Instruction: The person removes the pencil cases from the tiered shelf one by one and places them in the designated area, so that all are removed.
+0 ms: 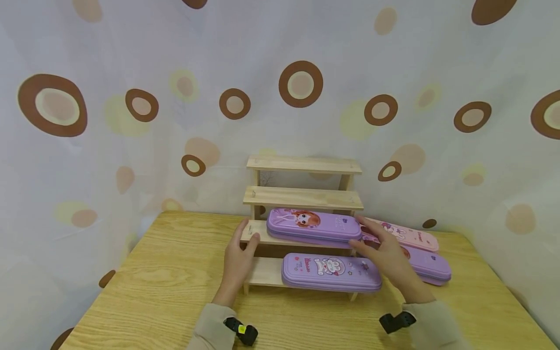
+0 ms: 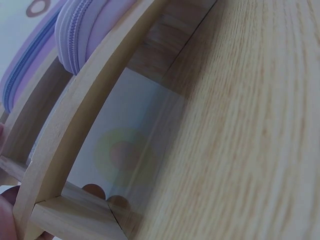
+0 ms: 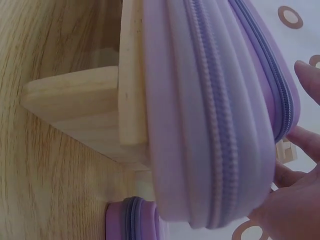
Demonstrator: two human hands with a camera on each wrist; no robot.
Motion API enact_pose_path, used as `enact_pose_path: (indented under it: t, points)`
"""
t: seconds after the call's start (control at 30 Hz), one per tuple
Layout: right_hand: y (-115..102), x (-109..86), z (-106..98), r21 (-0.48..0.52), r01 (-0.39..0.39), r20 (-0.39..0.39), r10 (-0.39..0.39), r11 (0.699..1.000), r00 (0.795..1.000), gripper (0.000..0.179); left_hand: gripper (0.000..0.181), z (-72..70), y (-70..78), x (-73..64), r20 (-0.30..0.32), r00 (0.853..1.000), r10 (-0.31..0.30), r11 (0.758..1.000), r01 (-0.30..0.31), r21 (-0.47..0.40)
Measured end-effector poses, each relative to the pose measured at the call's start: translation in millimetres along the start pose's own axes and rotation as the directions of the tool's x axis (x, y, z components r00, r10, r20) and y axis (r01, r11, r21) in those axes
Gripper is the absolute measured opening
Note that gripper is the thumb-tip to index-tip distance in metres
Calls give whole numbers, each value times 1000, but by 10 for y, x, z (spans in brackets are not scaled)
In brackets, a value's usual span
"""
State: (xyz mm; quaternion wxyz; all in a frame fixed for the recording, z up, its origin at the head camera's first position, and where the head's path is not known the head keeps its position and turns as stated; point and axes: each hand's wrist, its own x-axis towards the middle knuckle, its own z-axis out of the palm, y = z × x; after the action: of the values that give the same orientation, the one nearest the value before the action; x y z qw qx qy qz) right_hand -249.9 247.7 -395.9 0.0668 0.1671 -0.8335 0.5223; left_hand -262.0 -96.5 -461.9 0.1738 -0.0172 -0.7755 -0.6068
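A purple pencil case (image 1: 315,224) with a red-haired girl on its lid lies on the second step from the bottom of a wooden stepped rack (image 1: 302,196). My right hand (image 1: 385,255) is at its right end, thumb and forefinger spread at the corners; in the right wrist view a fingertip meets the zipped end. At the left end of that step, my left hand (image 1: 238,255) has its thumb and forefinger beside the board, while the wrist view shows only bits of fingers. On the bottom step lies another purple pencil case (image 1: 331,272) with a rabbit, its right end overhanging.
Right of the rack, a pink pencil case (image 1: 413,236) and a purple pencil case (image 1: 430,265) lie on the wooden table (image 1: 183,262), partly hidden by my right hand. The rack's upper two boards are bare. A patterned curtain (image 1: 262,48) hangs behind.
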Motion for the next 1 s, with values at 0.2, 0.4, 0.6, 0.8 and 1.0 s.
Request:
enact_pose_path:
  t: [0.2, 0.4, 0.6, 0.8, 1.0]
  points:
    - [5, 24, 53, -60, -8, -2, 8, 998, 1000, 71, 56, -1, 7, -1, 5, 1000, 4, 1000, -4, -2]
    - [2, 55, 114, -124, -23, -24, 20, 992, 1000, 74, 56, -8, -11, 3, 2, 1000, 9, 1000, -9, 1]
    - [10, 70, 178, -171, -23, -50, 15, 985, 999, 81, 57, -12, -14, 1, 5, 1000, 8, 1000, -8, 0]
    - [12, 67, 215, -202, 10, -82, -27, 979, 996, 81, 57, -15, -11, 5, 6, 1000, 6, 1000, -6, -2]
    - [9, 41, 185, -235, 26, -108, -53, 972, 993, 78, 57, -11, 14, 2, 9, 1000, 4, 1000, -4, -10]
